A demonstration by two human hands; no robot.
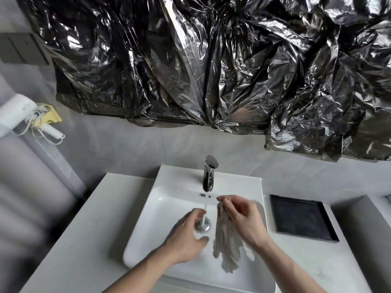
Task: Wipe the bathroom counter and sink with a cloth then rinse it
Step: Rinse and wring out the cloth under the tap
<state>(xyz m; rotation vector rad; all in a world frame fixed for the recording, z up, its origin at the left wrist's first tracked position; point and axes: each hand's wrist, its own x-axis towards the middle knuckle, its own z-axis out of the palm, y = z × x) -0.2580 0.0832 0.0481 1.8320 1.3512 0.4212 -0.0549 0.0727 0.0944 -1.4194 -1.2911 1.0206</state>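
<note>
A white rectangular sink (160,210) is set in a white counter (84,240). Water runs in a thin stream from the chrome faucet (209,174) down to the metal drain (203,225). My right hand (243,218) pinches the top of a limp grey cloth (227,246), which hangs over the basin just right of the stream. My left hand (186,235) is over the basin, left of the cloth. Its fingers are apart and reach the stream near the drain, holding nothing.
A black square tray (302,218) lies on the counter to the right of the sink. Crinkled black plastic sheeting (211,70) covers the wall above. A white hair dryer (19,115) hangs on the left wall beside a grey wall panel (19,49).
</note>
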